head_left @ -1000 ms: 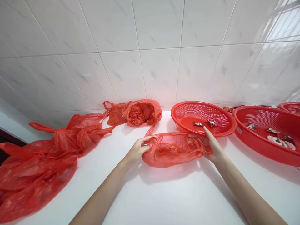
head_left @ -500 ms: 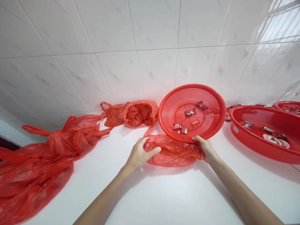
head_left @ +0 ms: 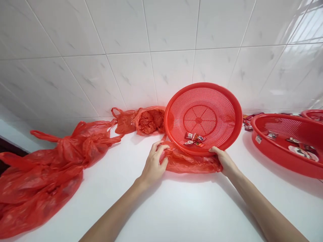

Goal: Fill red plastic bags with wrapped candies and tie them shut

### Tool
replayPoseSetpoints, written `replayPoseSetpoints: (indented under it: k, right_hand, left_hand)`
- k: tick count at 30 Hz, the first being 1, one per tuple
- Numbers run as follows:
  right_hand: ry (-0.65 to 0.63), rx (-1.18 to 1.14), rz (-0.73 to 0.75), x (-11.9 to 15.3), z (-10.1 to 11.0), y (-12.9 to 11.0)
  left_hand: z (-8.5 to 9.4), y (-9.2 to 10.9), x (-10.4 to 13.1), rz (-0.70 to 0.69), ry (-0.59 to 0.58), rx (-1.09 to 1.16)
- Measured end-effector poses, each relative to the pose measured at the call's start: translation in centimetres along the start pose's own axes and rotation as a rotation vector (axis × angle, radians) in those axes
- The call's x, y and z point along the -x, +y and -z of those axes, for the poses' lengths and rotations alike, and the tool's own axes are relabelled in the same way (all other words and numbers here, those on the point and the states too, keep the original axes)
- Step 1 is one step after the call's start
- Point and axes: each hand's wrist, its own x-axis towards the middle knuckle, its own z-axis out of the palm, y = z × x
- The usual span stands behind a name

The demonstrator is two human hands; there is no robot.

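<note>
A round red plastic basket [head_left: 200,97] with a mesh wall is tipped steeply toward me. Several small wrapped candies [head_left: 193,137] are bunched near its lower rim. Under that rim lies a thin red plastic bag [head_left: 191,164], its mouth toward the basket. My right hand [head_left: 224,161] grips the basket's lower right rim, thumb on top; its other fingers are hidden, with the bag's right end against them. My left hand [head_left: 155,164] holds the bag's left edge, fingers curled at the opening.
On the right, a larger red basket [head_left: 282,163] holds several wrapped pieces, with another red basket [head_left: 316,114] behind. Red bags [head_left: 151,121] lie along the tiled wall [head_left: 131,77]. A heap of filled red bags [head_left: 50,181] covers the white table's left side.
The basket has tilted more steeply toward me. Its candies have slid from across the bottom to the lower rim. My left fingers have shifted up along the bag's edge.
</note>
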Motion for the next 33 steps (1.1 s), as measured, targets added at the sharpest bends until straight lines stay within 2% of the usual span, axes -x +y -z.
replayPoseSetpoints:
  k: [5, 10, 15, 21, 26, 33]
  right_hand:
    - [0.029, 0.006, 0.028, -0.2, 0.4, -0.1]
    - [0.046, -0.004, 0.065, -0.1, 0.5, -0.3]
    - [0.036, -0.012, 0.121, 0.1, 0.4, -0.2]
    - [0.024, -0.009, 0.185, 0.1, 0.5, -0.3]
    - [-0.009, 0.029, 0.211, 0.2, 0.5, -0.2]
    - [0.001, 0.121, 0.245, -0.2, 0.6, 0.8]
  left_hand:
    - [-0.2, -0.3, 0.4, -0.054, -0.144, -0.058]
    - [-0.3, -0.9, 0.1, 0.104, -0.277, -0.136]
    - [0.1, -1.7, -0.6, 0.248, -0.249, 0.002]
    - [0.7, -2.6, -1.4, 0.404, -0.189, 0.319]
    - [1.9, -1.9, -2.3, 0.51, -0.215, 0.527]
    - [3.2, -0.9, -2.6, 0.56, -0.262, 0.578]
